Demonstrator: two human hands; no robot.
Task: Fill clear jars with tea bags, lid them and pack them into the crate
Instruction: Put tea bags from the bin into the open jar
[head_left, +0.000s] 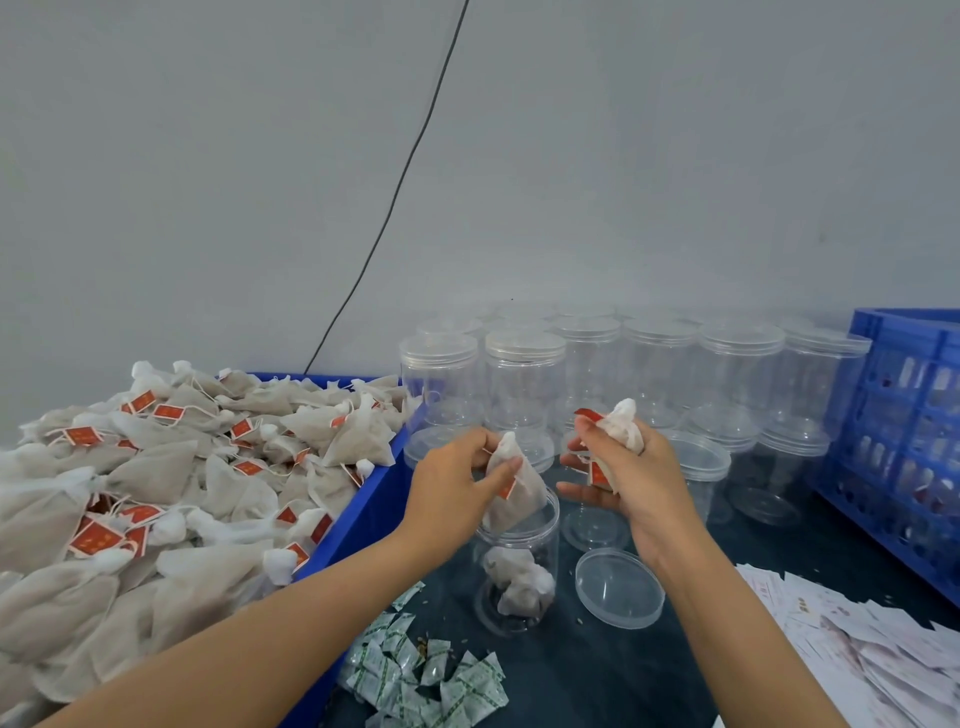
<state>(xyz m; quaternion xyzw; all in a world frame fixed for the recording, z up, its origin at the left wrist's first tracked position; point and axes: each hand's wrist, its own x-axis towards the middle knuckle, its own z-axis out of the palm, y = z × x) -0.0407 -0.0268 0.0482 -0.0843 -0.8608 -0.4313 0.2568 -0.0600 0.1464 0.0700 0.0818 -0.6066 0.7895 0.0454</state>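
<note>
Two hands are raised over an open jar (518, 564) standing on the dark table (587, 675). A tea bag (514, 491) is pinched by the left hand (457, 480) just above the jar's mouth, its lower corner at the rim. A bunch of tea bags (621, 431) is gripped in the right hand (631, 475). A few bags are already seen at the jar's bottom, and a loose lid (619, 587) lies just beside it on the right. Lidded empty jars (524, 379) are ranked behind. A blue bin (363, 512) heaped with tea bags stands at the left; a blue crate (904, 441) stands at the right.
</note>
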